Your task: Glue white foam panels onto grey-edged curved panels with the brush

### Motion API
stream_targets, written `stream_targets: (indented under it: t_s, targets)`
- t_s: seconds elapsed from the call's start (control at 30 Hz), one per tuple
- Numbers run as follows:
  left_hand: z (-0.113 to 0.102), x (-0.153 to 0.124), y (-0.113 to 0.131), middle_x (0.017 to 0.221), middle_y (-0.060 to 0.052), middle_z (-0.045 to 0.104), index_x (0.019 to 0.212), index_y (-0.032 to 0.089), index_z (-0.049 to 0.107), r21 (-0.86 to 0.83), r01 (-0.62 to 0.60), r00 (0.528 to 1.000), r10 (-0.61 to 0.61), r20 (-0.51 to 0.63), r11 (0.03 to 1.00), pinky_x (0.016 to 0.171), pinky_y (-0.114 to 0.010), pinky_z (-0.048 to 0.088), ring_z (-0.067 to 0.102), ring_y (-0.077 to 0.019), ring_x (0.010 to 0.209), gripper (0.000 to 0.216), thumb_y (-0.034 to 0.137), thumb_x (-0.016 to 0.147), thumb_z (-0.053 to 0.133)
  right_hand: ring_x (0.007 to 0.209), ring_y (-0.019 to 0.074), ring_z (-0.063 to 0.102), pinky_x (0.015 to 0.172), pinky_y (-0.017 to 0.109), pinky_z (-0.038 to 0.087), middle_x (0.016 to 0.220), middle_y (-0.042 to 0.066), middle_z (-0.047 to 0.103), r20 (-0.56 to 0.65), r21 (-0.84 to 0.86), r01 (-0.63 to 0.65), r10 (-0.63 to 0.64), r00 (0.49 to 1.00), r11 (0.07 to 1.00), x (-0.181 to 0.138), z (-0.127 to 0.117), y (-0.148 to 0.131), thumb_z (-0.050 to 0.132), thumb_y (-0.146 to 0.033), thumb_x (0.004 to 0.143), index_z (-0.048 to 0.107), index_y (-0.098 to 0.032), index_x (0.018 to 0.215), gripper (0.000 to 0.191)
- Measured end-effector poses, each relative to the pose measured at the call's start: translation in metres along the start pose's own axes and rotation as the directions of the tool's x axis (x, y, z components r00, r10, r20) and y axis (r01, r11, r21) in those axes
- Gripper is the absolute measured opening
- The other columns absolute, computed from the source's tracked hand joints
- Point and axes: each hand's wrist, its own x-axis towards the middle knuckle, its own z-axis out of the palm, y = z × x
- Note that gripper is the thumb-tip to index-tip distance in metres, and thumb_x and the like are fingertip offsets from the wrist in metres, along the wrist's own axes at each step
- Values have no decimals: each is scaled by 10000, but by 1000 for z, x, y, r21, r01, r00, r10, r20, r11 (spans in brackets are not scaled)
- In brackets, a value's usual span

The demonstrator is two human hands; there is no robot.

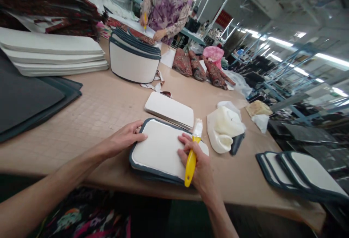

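Observation:
A white padded panel with a dark blue border (160,147) lies at the table's front edge, on top of other dark-edged layers. At its left corner, my left hand (127,136) pinches the edge, thumb on the white face and fingers at the rim. My right hand (197,160) holds a paintbrush (191,161) with a yellow handle, its pale bristles pointing away from me. Fingertips of that hand also rest on the panel's right part. Just beyond lies a short stack of plain white boards (169,109). To the right stands a cut-open white plastic container (223,127).
Dark-edged panels (136,58) stand stacked farther back, with white boards (51,51) and dark sheets (32,100) at left. More panels (302,172) overlap at the right table edge. Patterned fabric rolls (196,65) lie behind. Across the table, another person (169,9) holds a yellow brush.

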Motion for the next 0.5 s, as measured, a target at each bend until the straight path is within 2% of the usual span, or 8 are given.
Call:
stream_targets:
  t_s: [0.07, 0.13, 0.2, 0.23, 0.3, 0.37, 0.43, 0.5]
  targets:
    - [-6, -3, -2, 673, 11, 579, 1166, 132, 485, 108, 29, 1000, -29, -3, 994, 518, -224, 416, 533, -142, 569, 465, 391, 787, 552, 1215, 193, 451, 976, 397, 395, 1129, 107, 613, 3, -43, 19, -19, 1000, 999, -4, 4, 6, 511, -194, 828, 524, -212, 896, 71]
    - [-11, -7, 3, 706, -5, 584, 1183, 134, 469, 293, 15, 995, 13, -95, 956, 531, -250, 444, 551, -164, 591, 495, 442, 801, 531, 1213, 192, 454, 969, 378, 412, 1120, 108, 615, 9, -98, 54, -53, 999, 994, -8, 7, 12, 499, -177, 832, 545, -212, 964, 144]
    - [-9, -10, 11, 906, -61, 615, 1196, 163, 471, 512, -107, 955, 232, -185, 852, 676, -316, 488, 590, -216, 778, 450, 409, 822, 510, 1206, 196, 464, 964, 371, 424, 1111, 109, 620, 17, -145, 86, -84, 996, 986, -9, 10, 16, 491, -165, 834, 560, -210, 1007, 192]
    - [-3, -10, 16, 1016, -77, 604, 1179, 179, 493, 604, -206, 912, 376, -167, 770, 773, -342, 478, 577, -231, 895, 378, 351, 842, 483, 1198, 201, 472, 959, 371, 431, 1109, 109, 623, 17, -162, 100, -98, 995, 982, -10, 11, 17, 489, -162, 834, 569, -209, 1010, 200]
    - [15, -5, 21, 1129, -74, 579, 1116, 193, 550, 704, -426, 821, 570, 37, 568, 908, -336, 421, 523, -214, 1046, 294, 195, 867, 393, 1190, 211, 481, 949, 373, 443, 1128, 111, 618, 11, -182, 111, -110, 994, 977, -10, 13, 17, 493, -163, 831, 586, -205, 1002, 200]
    - [37, 5, 17, 1122, -78, 596, 1099, 174, 564, 713, -564, 764, 591, 259, 416, 935, -306, 409, 518, -183, 1066, 353, 90, 856, 323, 1187, 216, 483, 940, 370, 450, 1165, 115, 602, 11, -186, 115, -115, 993, 976, -10, 14, 17, 497, -165, 828, 585, -202, 1046, 238]
    - [54, 16, 3, 1177, -107, 581, 1155, 137, 537, 768, -560, 766, 548, 336, 311, 963, -325, 391, 504, -192, 1106, 369, 82, 850, 335, 1193, 213, 476, 954, 368, 440, 1195, 119, 587, 25, -180, 114, -111, 994, 977, -10, 15, 18, 490, -150, 827, 559, -196, 1125, 310]
    - [61, 25, -14, 1290, -128, 509, 1245, 122, 475, 848, -487, 794, 511, 329, 210, 1027, -395, 318, 445, -229, 1193, 392, 155, 862, 394, 1206, 204, 462, 969, 359, 428, 1182, 115, 595, 36, -169, 122, -117, 992, 978, -9, 16, 20, 473, -125, 823, 523, -190, 1191, 377]
